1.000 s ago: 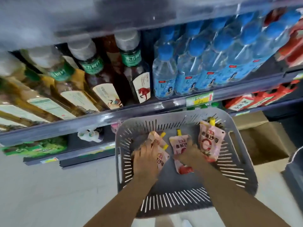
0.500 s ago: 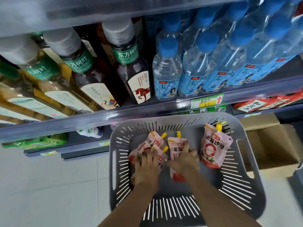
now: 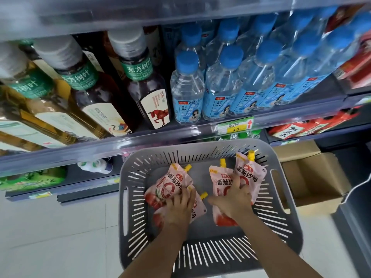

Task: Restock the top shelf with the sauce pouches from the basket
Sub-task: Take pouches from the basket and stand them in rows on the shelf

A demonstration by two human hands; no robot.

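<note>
A grey slotted basket [image 3: 289, 209] stands on the floor below the shelves. Inside lie several pink sauce pouches with yellow spouts. My left hand [image 3: 180, 207] is closed on two stacked pouches [image 3: 170, 187] at the basket's left. My right hand [image 3: 234, 199] grips the middle pouch [image 3: 219, 181], its fingers also touching a third pouch [image 3: 251, 173] leaning on the far right wall. The top shelf is only a blurred grey edge [image 3: 140, 11] along the frame's top.
Tea bottles [image 3: 144, 83] with green labels and blue-capped water bottles [image 3: 220, 91] fill the shelf above the basket. A yellow price tag [image 3: 234, 126] hangs on its rail. An open cardboard box [image 3: 313, 181] sits right of the basket. White tiled floor lies to the left.
Both hands have drawn apart inside the basket, each closing on pouches; the left pair shifted left and the middle pouch moved right against the leaning one. The view came closer.
</note>
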